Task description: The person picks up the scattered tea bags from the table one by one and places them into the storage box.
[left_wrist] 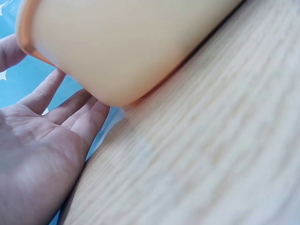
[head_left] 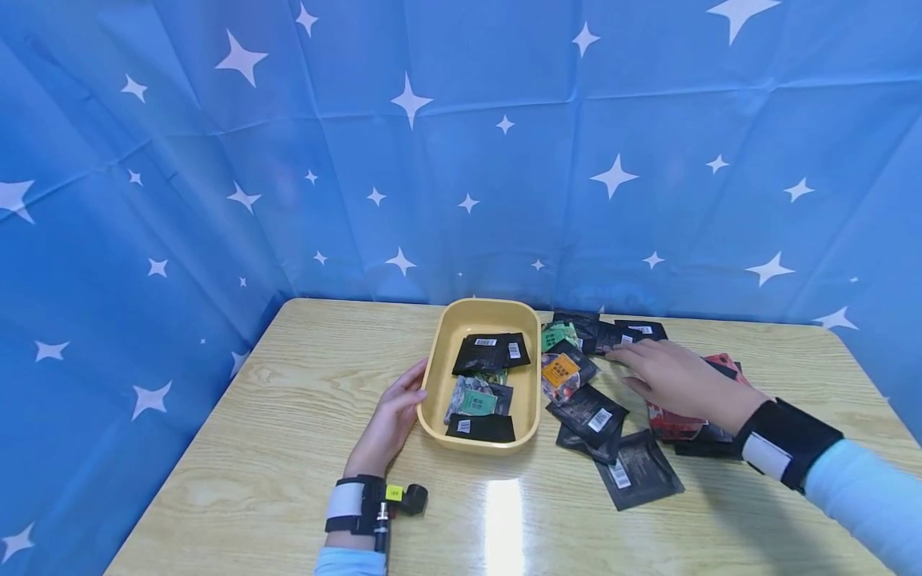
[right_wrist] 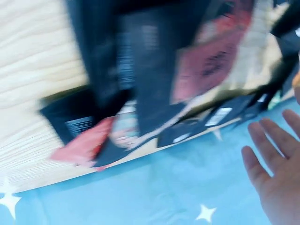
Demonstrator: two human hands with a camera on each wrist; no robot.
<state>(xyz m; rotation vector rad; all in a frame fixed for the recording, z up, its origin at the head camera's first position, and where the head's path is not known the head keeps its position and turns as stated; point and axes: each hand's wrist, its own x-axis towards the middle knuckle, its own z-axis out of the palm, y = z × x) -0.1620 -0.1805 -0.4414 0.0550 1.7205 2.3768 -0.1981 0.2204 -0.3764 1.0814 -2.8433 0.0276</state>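
A yellow plastic bin (head_left: 479,448) stands on the table with several black packets (head_left: 481,429) and a green-labelled packet (head_left: 479,402) inside. Against its left outer wall rests my left hand (head_left: 389,420), thumb by the rim. The left wrist view shows those fingers (left_wrist: 96,115) fairly straight along the wall. My right hand (head_left: 666,372) hovers over the loose packets right of the bin, fingers spread and holding nothing. Closest to its fingertips lie black packets with barcode labels (head_left: 612,336). In the right wrist view the same hand (right_wrist: 283,180) has straight fingers apart from the blurred packets.
An orange-labelled packet (head_left: 565,372) and black packets (head_left: 637,472) overlap beside the bin. Red and black packets (head_left: 691,428) are piled under my right forearm, partly hidden. A blue star-patterned curtain (head_left: 461,160) hangs behind the wooden table (head_left: 288,448).
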